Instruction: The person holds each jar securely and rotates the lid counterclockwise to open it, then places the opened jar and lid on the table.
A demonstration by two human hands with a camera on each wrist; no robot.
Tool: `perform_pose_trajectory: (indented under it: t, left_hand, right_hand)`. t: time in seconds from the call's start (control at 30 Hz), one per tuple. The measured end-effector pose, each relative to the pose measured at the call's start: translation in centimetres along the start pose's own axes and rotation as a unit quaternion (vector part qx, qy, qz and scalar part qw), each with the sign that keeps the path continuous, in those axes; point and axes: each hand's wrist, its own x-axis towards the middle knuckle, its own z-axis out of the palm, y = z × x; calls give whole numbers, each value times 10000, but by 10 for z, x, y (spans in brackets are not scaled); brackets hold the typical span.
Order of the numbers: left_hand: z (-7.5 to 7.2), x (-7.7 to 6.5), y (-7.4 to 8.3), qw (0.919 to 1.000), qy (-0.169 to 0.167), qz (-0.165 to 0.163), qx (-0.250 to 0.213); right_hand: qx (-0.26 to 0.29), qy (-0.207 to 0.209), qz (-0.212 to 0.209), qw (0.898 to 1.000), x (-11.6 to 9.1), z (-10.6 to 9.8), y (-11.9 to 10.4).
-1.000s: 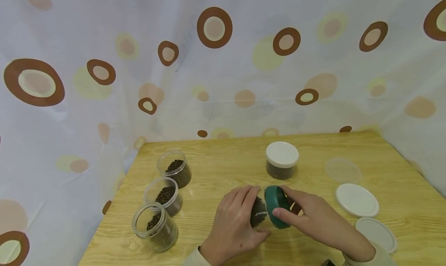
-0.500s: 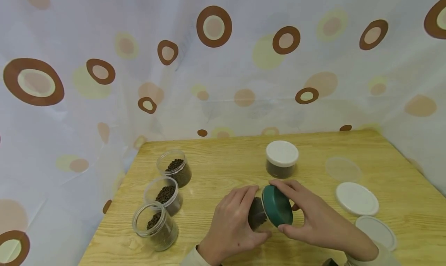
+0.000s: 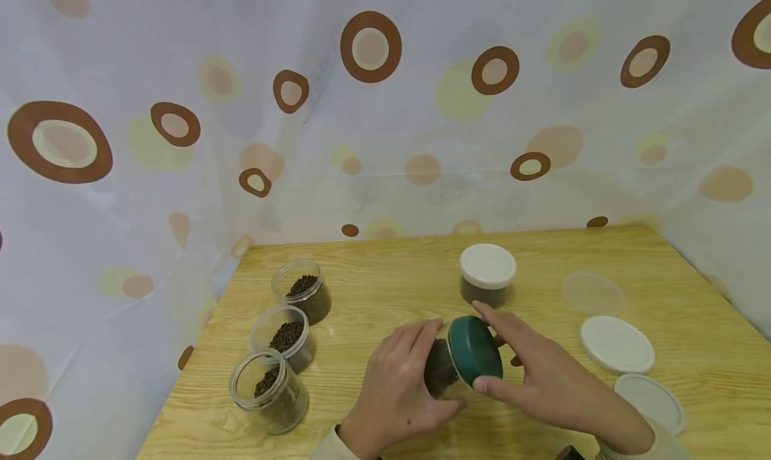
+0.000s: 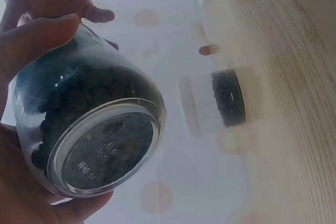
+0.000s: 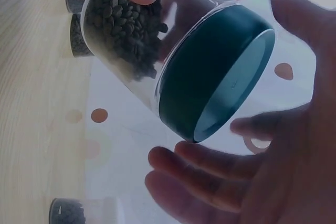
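My left hand (image 3: 394, 383) grips a clear jar (image 3: 438, 366) part-filled with dark, bean-like pieces, its thumb and fingers wrapped round the body. The jar lies tilted in the air, its embossed base (image 4: 107, 150) towards the left wrist camera. On its mouth sits a green lid (image 3: 478, 349), which points to the right. Around that lid my right hand (image 3: 536, 373) is spread; in the right wrist view its thumb and fingers (image 5: 220, 163) stand apart from the lid (image 5: 210, 72), with gaps showing between.
Three uncovered jars (image 3: 280, 396) of dark pieces line the table's left. Behind my hands stands a white-lidded jar (image 3: 486, 276). At the right lie a translucent disc (image 3: 593, 294), a white lid (image 3: 617, 345) and a greyish lid (image 3: 650, 404). A patterned sheet (image 3: 385, 132) hangs behind.
My right thumb and fingers have loosened from the green lid and spread around it. The jar has shifted slightly left and turned, showing more of the lid's top.
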Motion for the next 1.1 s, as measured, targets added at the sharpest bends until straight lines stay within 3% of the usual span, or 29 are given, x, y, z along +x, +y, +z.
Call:
perform_pose_trajectory:
  t: [0.3, 0.7, 0.9, 1.1]
  left_hand:
    - [0, 0, -2, 9999, 37, 71, 96]
    - [4, -2, 1, 9976, 154, 301, 606]
    - [4, -3, 2, 9964, 159, 444, 699]
    - [3, -3, 4, 9966, 76, 406, 719]
  right_hand:
    - [411, -364, 1303, 9900, 3, -4, -3]
    - [304, -701, 1931, 9782, 9, -3, -10]
    - [128, -812, 1979, 9768, 12, -1, -9]
    - [375, -772, 1548, 9842, 10, -1, -6]
